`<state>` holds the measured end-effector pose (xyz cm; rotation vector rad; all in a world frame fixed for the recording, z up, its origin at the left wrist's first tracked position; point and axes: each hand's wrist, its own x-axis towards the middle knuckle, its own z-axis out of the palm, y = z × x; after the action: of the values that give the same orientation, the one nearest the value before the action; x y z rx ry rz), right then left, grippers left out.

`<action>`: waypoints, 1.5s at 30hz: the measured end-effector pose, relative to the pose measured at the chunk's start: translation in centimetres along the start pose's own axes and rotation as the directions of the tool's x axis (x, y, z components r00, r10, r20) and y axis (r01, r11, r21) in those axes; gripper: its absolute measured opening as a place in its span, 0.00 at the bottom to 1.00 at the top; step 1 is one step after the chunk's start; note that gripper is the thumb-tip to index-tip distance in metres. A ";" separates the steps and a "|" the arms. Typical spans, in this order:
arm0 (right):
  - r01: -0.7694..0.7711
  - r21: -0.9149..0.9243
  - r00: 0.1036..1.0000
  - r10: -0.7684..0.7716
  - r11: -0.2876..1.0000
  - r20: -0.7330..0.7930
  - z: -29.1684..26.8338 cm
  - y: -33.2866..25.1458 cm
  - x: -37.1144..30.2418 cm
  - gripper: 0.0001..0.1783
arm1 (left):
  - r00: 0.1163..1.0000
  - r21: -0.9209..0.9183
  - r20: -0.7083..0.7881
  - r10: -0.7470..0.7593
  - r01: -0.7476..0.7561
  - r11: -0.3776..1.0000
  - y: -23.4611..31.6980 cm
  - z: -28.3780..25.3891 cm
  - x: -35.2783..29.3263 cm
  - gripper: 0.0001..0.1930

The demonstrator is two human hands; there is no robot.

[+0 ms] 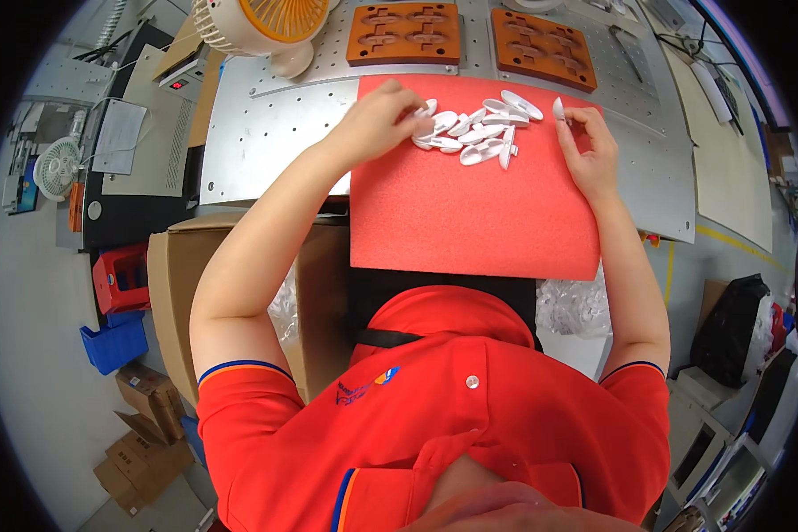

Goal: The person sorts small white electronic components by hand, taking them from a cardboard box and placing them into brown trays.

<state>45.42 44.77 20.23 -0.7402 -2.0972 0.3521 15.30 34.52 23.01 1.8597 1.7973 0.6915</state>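
You are looking down at a flat sheet of red foam lying on a grey perforated metal worktop. At the far end of the foam sits a loose pile of small white oval plastic parts. Your left hand rests at the left edge of the pile, its fingers curled together on one of the parts there. Your right hand is just right of the pile, fingers pinched on a single white plastic part held upright above the foam. Beyond the foam lie two orange moulded trays with shaped recesses. A cream and orange desk fan stands to the far left. A brown cardboard box sits below the worktop on your left.
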 end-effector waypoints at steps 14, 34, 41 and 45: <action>0.238 -0.234 0.960 -0.191 0.943 0.207 13.8 -0.9 14.6 0.08 | 0.861 0.641 -0.352 0.368 -0.065 0.765 -6.2 -2.4 10.8 0.07; -0.165 -0.063 0.783 0.170 0.984 0.598 0.2 -1.0 7.9 0.13 | 0.984 0.000 0.108 0.140 -0.140 0.990 1.1 -1.6 2.7 0.13; -0.388 0.000 0.701 0.295 0.922 0.650 -0.6 1.0 7.1 0.14 | 0.943 -0.164 0.279 0.182 -0.140 0.976 0.3 -0.3 4.9 0.11; -0.515 0.036 0.805 0.469 0.856 0.364 -0.9 1.3 9.4 0.13 | 0.975 -0.090 -0.188 0.121 -0.140 0.986 2.8 1.9 10.8 0.10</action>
<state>42.34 51.59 26.10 -1.2177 -2.1430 0.9636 18.85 45.27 23.77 1.9115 1.7231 1.0129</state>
